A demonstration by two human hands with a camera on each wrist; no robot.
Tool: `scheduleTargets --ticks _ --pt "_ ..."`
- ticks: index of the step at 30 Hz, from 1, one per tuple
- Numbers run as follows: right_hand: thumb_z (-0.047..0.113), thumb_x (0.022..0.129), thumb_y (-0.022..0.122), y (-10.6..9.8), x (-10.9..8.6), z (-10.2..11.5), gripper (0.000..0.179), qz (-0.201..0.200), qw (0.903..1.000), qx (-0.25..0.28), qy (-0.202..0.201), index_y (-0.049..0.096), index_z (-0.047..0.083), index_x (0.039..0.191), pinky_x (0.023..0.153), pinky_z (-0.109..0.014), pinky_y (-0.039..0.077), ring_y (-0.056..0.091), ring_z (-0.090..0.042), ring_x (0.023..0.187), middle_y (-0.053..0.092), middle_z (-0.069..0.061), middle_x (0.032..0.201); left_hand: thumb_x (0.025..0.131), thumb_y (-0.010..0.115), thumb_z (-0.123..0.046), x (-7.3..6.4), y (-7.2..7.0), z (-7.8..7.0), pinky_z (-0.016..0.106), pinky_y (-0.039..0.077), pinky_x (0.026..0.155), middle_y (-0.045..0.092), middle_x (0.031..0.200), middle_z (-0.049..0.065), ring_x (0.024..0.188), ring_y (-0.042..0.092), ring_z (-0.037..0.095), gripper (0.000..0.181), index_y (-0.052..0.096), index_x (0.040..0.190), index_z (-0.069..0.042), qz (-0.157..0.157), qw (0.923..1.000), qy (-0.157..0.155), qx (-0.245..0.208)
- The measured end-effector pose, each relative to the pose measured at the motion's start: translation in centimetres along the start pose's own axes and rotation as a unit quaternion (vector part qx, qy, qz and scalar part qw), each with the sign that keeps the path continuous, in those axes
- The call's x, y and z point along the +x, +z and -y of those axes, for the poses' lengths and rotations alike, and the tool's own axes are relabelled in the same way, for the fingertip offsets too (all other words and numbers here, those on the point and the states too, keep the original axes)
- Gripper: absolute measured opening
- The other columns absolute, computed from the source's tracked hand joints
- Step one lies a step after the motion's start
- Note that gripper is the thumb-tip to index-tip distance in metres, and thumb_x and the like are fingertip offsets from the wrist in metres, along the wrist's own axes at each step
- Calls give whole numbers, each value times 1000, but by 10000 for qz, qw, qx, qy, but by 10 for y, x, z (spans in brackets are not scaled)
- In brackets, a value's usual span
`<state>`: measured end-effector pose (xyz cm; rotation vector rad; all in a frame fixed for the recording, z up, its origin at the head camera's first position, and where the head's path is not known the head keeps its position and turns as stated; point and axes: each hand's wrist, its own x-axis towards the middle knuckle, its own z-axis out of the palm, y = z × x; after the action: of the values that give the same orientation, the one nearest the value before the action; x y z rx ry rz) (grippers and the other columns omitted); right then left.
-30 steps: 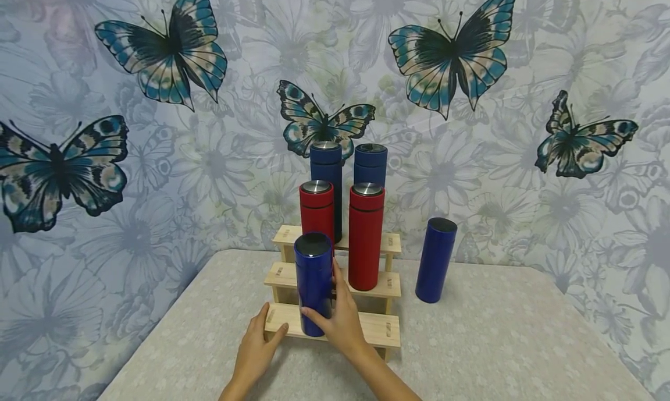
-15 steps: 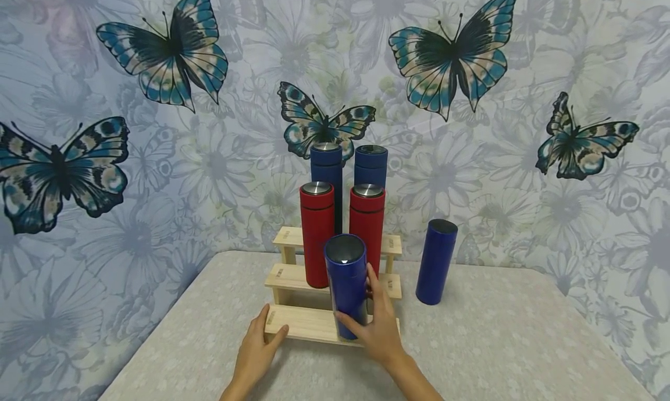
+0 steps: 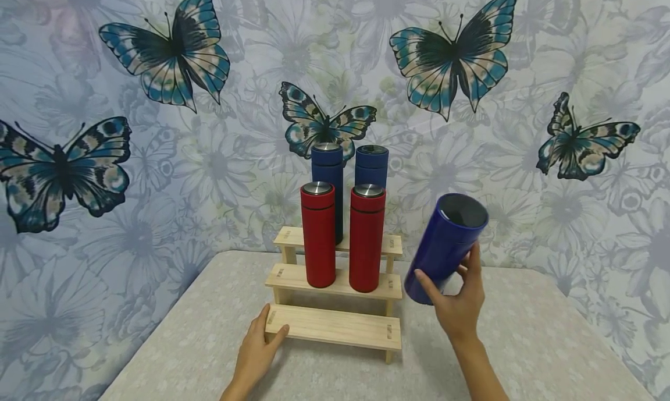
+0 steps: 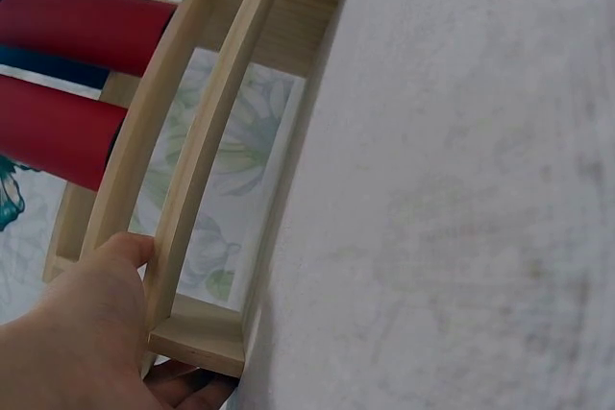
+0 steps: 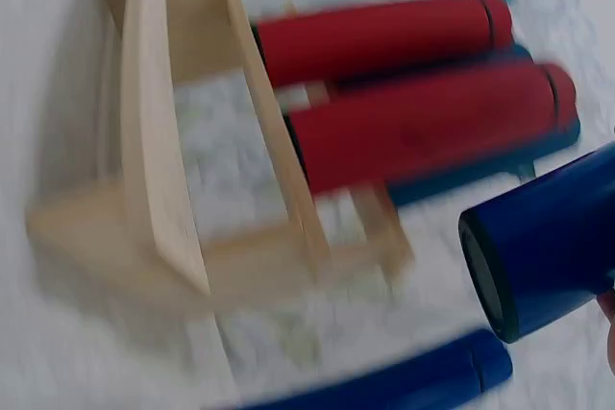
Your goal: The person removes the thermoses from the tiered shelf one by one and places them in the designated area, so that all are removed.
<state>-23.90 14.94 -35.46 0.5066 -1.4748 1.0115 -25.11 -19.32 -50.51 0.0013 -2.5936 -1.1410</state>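
Tilted to the right, a glossy blue thermos point(image 3: 442, 249) with a black top is gripped by my right hand point(image 3: 463, 305) in the air right of the wooden stand. The right wrist view shows its dark base point(image 5: 485, 276). A second blue thermos point(image 5: 423, 381) is visible below it there; in the head view the held one hides it. My left hand point(image 3: 259, 346) holds the left end of the three-tier wooden stand point(image 3: 335, 325), thumb on the bottom step's front and fingers around its end. That bottom step bears nothing.
Two red thermoses, the left one point(image 3: 319, 238) and the right one point(image 3: 366, 244), stand upright on the middle step. Two dark blue ones, the left point(image 3: 328, 162) and right point(image 3: 371, 162), stand behind on the top step. A pale cloth covers the table point(image 3: 199, 325).
My right hand has lifted the blue thermos off the bottom step and carried it right, tilting it. My left hand keeps its hold on the stand.
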Motion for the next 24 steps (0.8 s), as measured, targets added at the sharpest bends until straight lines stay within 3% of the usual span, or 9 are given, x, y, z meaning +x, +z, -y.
scheduleTargets --ticks 5,9,14,17,22,24 --pt "18 66 84 -32 -7 -54 93 -143 9972 -688 268 31 -7 138 86 -16 40 50 -9 106 50 -21 126 89 54 -50 0 -1 -1 62 38 89 35 135 33 118 40 51 81 23 143 4 15 10000 21 -3" --pt "0 59 84 -51 -19 -84 99 -92 9887 -1286 768 31 3 142 83 -13 38 49 -9 106 51 -20 125 90 54 -48 -1 -1 -1 63 37 89 35 135 33 117 40 51 81 23 142 5 35 10000 76 -30" --pt "0 62 83 -61 -36 -111 100 -25 9740 -1795 1379 29 13 146 76 -12 35 52 -24 100 52 -25 119 90 54 -48 1 0 2 64 37 89 34 135 33 117 40 52 81 23 142 5 38 9999 157 -50" --pt "1 64 82 -62 -43 -128 101 8 9679 -1918 1624 26 16 147 74 -22 38 51 -32 96 52 -28 116 90 53 -50 2 0 3 64 36 89 34 136 33 118 39 52 82 22 143 4 49 9999 138 -54" --pt "3 68 81 -62 -47 -156 100 59 9619 -1805 2055 22 21 148 77 -52 41 49 -38 104 48 -27 124 90 51 -51 3 1 3 64 36 89 33 136 33 118 39 51 82 21 143 4 83 9999 32 -86" --pt "4 69 81 -61 -47 -166 100 48 9602 -1745 2180 21 23 148 79 -56 40 48 -38 106 48 -27 125 90 52 -51 3 2 3 64 36 90 33 136 33 118 39 51 82 21 143 4 94 9999 3 -109"
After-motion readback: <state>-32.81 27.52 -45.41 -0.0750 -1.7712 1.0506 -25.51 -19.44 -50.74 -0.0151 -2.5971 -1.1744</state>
